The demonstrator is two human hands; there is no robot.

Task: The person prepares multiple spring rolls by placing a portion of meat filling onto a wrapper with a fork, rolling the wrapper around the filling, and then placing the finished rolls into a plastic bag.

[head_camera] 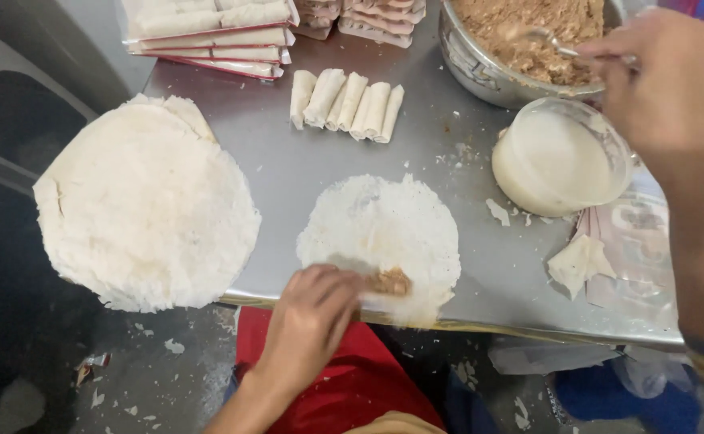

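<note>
- A tall stack of round white wrappers [147, 205] is lying at about nine o'clock on the steel table [287, 161], overhanging its near edge.
- Flat packs of finished rolls [211, 28] are piling up at about eleven o'clock, by the far edge.
- A row of rolled white spring rolls [346, 100] is resting side by side toward twelve o'clock, just beyond the open wrapper.
- The left hand [312, 317] is reaching in from six o'clock, fingers curled and bunched, pressing down on the near edge of a single wrapper [384, 233] that is lying flat at the table's middle.
- A small lump of brown filling [390, 281] is sitting on that wrapper's near part, touching the left fingertips.
- A clear bowl of white paste [561, 157] is standing at about two o'clock, just beside the wrapper and apart from it.
- A metal bowl of brown filling [480, 64] is standing at about one o'clock, touching the paste bowl's far side.
- A folded scrap of wrapper [578, 261] is lying at four o'clock on printed plastic packets [637, 241].
- The right hand [665, 80] is hovering at two o'clock over the metal bowl's rim, fingers pinching the handle of a spoon [552, 40] whose bowl is dipping into the filling.
</note>
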